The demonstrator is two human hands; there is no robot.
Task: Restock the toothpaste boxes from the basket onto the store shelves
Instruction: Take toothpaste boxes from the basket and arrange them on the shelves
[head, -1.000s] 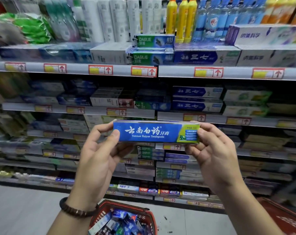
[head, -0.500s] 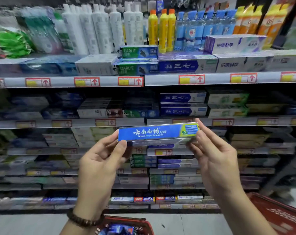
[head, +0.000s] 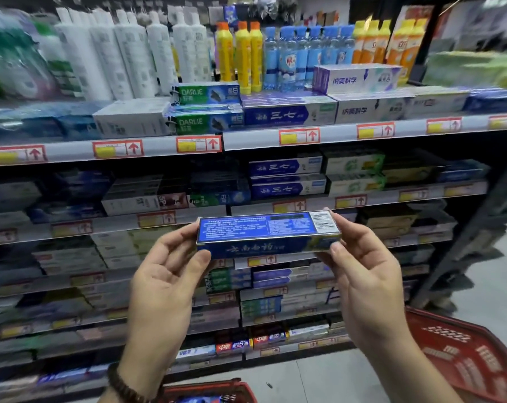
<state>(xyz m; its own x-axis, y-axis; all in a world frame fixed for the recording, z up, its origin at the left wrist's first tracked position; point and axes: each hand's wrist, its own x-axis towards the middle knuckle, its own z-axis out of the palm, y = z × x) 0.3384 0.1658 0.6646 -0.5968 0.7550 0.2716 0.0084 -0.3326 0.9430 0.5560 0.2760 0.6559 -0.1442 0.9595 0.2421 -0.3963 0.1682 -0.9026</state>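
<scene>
Toothpaste box (head: 268, 235) tipped back since earlier, barcode face up, both hands holding

Single head-worn wide-angle view. Lens faced the store shelves (head: 159, 148) almost square-on, pitched somewhat down. Left hand (head: 162, 289) and right hand (head: 368, 283) with the toothpaste box (head: 261, 231) sat nearest, lower centre; shelves just beyond. Floor (head: 319, 376) and red basket (head: 205, 388) rim were cut by the bottom edge. Margins smeared, probably lens distortion or motion
</scene>
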